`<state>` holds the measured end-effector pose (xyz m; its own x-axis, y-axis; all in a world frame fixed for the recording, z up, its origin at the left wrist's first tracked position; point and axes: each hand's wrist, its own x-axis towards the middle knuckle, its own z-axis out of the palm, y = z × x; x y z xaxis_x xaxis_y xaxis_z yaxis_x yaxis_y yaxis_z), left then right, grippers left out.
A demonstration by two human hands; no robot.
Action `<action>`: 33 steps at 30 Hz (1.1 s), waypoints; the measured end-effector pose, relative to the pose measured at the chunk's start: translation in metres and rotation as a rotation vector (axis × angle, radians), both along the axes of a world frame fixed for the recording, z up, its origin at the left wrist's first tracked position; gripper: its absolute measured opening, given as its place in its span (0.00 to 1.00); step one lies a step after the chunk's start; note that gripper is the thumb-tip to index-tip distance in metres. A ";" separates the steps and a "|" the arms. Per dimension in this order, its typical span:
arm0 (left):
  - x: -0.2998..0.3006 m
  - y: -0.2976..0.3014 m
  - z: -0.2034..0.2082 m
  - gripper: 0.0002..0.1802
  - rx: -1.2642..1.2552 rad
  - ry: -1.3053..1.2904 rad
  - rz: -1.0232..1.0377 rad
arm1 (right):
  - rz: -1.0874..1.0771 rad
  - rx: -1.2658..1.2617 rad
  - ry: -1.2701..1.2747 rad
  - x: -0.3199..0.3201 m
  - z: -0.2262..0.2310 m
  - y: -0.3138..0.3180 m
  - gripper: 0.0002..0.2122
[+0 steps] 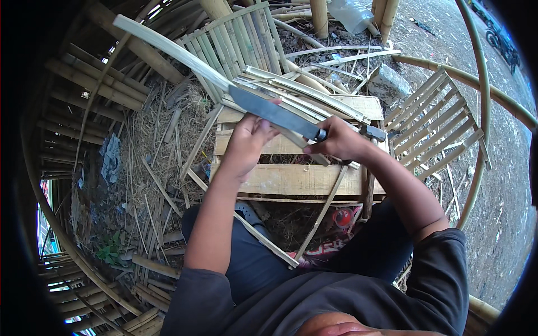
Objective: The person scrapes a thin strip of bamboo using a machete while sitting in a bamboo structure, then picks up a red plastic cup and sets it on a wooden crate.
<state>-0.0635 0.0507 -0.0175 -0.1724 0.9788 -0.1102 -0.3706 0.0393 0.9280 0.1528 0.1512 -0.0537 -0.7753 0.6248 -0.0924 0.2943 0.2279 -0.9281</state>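
A long pale bamboo strip (174,50) slants from the upper left down across the bench, and my left hand (250,137) grips it near its middle. My right hand (340,140) is closed round the dark handle of a large knife (274,112). Its broad grey blade points to the upper left and lies along the strip, crossing just beyond my left fingers. The strip's lower end (319,158) comes out below my right hand; whether those fingers also touch it, I cannot tell. Under both hands is a low slatted wooden bench (302,178).
Several split bamboo strips (314,96) are heaped on the bench's far side, with a hammer (372,133) at its right. Slatted bamboo panels stand at the back (241,42) and at the right (437,120), near a concrete block (388,83). Bamboo scraps (159,187) litter the ground leftward.
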 end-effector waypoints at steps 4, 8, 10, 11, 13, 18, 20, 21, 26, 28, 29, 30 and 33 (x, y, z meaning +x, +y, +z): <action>-0.040 -0.016 0.019 0.21 -0.016 0.309 -0.322 | 0.103 0.056 -0.036 0.026 0.018 0.031 0.12; -0.042 -0.021 0.030 0.28 -0.172 -0.193 -0.412 | 0.229 0.113 -0.266 0.049 0.025 0.050 0.12; -0.040 -0.018 0.024 0.32 -0.273 -0.281 -0.599 | 0.273 0.133 -0.329 0.053 0.021 0.052 0.13; -0.038 -0.017 0.021 0.36 -0.376 -0.372 -0.787 | 0.316 0.150 -0.394 0.053 0.018 0.052 0.13; -0.029 -0.019 0.014 0.33 -0.551 -0.310 -0.815 | 0.348 0.209 -0.363 0.050 0.014 0.051 0.14; -0.020 -0.033 0.002 0.27 -0.532 -0.093 -0.906 | 0.457 0.296 -0.426 0.034 0.016 0.046 0.13; -0.006 -0.034 0.008 0.26 -0.664 -0.310 -0.793 | 0.448 0.298 -0.435 0.040 0.011 0.049 0.13; -0.003 -0.034 0.006 0.30 -0.682 -0.412 -0.753 | 0.403 0.271 -0.409 0.043 0.006 0.051 0.14; -0.022 -0.036 0.004 0.46 -0.615 -0.253 -0.686 | 0.389 0.304 -0.181 0.038 0.012 0.050 0.22; -0.026 -0.036 0.011 0.48 -0.582 -0.269 -0.672 | 0.322 0.295 -0.074 0.039 0.023 0.045 0.29; -0.028 -0.036 0.013 0.49 -0.549 -0.284 -0.661 | 0.324 0.296 -0.072 0.039 0.021 0.046 0.29; -0.031 -0.033 0.011 0.47 -0.513 -0.275 -0.648 | 0.260 0.293 -0.034 0.039 0.018 0.049 0.30; -0.035 -0.026 0.006 0.41 -0.411 -0.341 -0.394 | 0.115 0.301 0.107 0.039 0.020 0.045 0.23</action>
<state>-0.0987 0.0249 -0.0111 0.3007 0.8280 -0.4733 -0.5266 0.5579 0.6414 0.1919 0.1962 -0.0339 -0.8376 0.5197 0.1685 0.1552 0.5221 -0.8386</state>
